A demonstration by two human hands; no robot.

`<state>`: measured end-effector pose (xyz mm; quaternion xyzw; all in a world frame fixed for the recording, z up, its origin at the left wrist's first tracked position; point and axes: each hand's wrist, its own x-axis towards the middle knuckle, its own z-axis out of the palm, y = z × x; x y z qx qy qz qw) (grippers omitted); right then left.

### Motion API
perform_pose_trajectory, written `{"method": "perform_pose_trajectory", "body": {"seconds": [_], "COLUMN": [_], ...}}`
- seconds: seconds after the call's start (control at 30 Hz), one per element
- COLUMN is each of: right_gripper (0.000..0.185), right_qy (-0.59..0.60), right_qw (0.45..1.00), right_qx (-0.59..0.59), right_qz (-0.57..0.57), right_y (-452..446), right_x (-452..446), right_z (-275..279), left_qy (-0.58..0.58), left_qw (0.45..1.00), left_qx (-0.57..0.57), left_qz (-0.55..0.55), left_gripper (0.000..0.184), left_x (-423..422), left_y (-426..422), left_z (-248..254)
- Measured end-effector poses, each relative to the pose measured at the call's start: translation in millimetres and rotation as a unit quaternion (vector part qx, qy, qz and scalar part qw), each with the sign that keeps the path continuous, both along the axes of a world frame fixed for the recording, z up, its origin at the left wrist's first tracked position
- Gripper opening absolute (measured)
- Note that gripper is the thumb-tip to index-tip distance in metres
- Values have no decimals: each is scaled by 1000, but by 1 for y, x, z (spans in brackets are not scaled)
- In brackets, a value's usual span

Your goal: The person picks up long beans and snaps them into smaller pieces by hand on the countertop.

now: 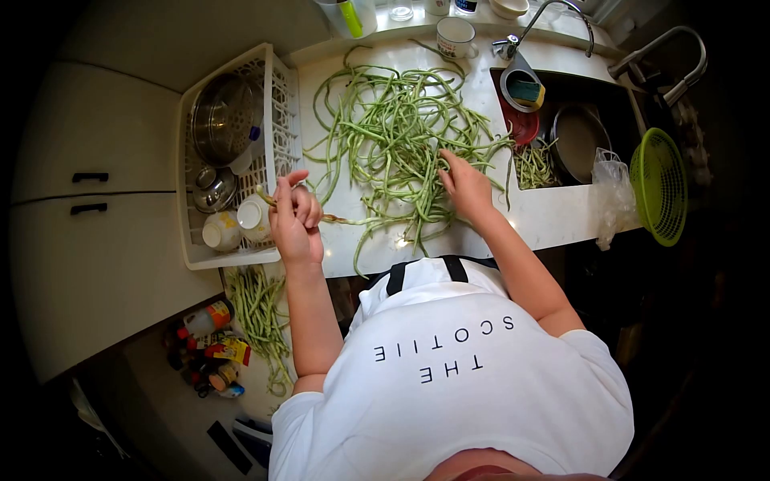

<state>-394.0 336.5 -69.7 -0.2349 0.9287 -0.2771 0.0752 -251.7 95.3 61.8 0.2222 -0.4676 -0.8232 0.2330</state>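
Observation:
A big tangle of long green beans (401, 128) covers the pale countertop (341, 248). My left hand (297, 212) is raised near the dish rack, its fingers closed on one long bean (345, 220) with reddish-brown patches. One end of that bean pokes out to the left of the fingers, and the other trails right toward the heap. My right hand (468, 186) rests at the heap's right side, its forefinger stretched onto the beans and the thumb apart from it. Its remaining fingers are partly hidden.
Left stands a white dish rack (281, 128) with pots and cups. Right is a sink (553, 188) holding bean pieces and a pan. A green colander (658, 188), a plastic bag (613, 196) and a mug (455, 38) are around. More beans (261, 309) lie lower left near bottles.

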Motion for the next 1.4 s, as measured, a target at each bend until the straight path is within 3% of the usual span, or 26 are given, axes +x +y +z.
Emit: {"method": "perform_pose_trajectory", "body": {"seconds": [0.2,0.27,0.3,0.37,0.6,0.73,0.8,0.9,1.03,1.1,1.2,1.33,1.4], "right_gripper": [31,25,25,21,17,18,17,15,17,17,21,26,31], "right_qy": [-105,-251,-251,-401,-410,-404,-418,-363,-291,-260,-230,-311,-398], "right_qw": [994,948,948,817,752,727,685,677,662,682,709,672,716], "right_qx": [-3,-197,-196,-415,-511,-554,-597,-640,-689,-681,-662,-667,-573], "right_qz": [27,12,13,9,71,45,8,-23,-53,-59,-74,-85,-33], "right_y": [-1,1,1,5,4,6,9,14,24,29,35,35,30], "right_x": [-28,-34,-34,-30,-11,-8,-8,-9,-14,-16,-25,-22,-11], "right_z": [-9,-7,-1,24,99,107,107,109,126,132,130,127,117], "left_qy": [-51,-68,-68,-123,-94,-61,-111,-166,-175,-100,-89,-76,-73], "left_qw": [998,996,996,981,935,931,914,895,897,922,918,923,919], "left_qx": [-25,-48,-47,-130,-230,-255,-273,-275,-279,-221,-186,-164,-170], "left_qz": [-31,-36,-34,-73,-255,-255,-278,-309,-295,-301,-338,-339,-348], "left_gripper": [34,33,33,35,35,25,27,27,21,18,20,23,23], "left_x": [-2,-2,-3,-7,-31,-39,-37,-35,-33,-34,-35,-36,-36], "left_y": [14,16,18,29,82,85,82,79,80,82,79,80,80], "left_z": [-2,-2,-2,-2,-11,-22,-21,-6,-29,-36,-34,-27,-26]}}
